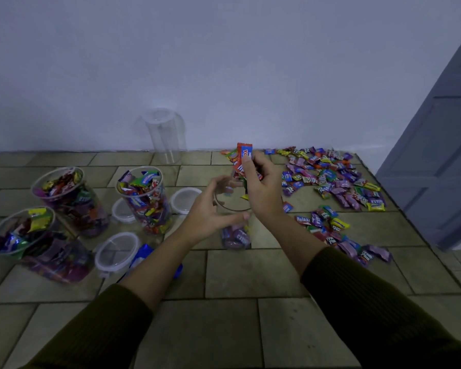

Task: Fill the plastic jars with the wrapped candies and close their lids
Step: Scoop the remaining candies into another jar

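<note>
A clear plastic jar [236, 235] stands on the tiled floor in the middle, with a few purple candies at its bottom. My left hand [210, 211] is wrapped around its rim. My right hand [261, 187] hovers just above the opening, shut on a bunch of wrapped candies [244, 158], an orange-red one sticking up. A large heap of loose wrapped candies [333, 182] is spread over the floor to the right. Three full, lidless jars stand at left [144, 198] [69, 201] [35, 246].
Three white-rimmed lids lie on the floor among the full jars [116, 253] [185, 199] [121, 211]. An empty jar [165, 134] stands against the white wall at the back. A blue wrapper [144, 253] lies under my left forearm. A grey door [437, 161] is at right.
</note>
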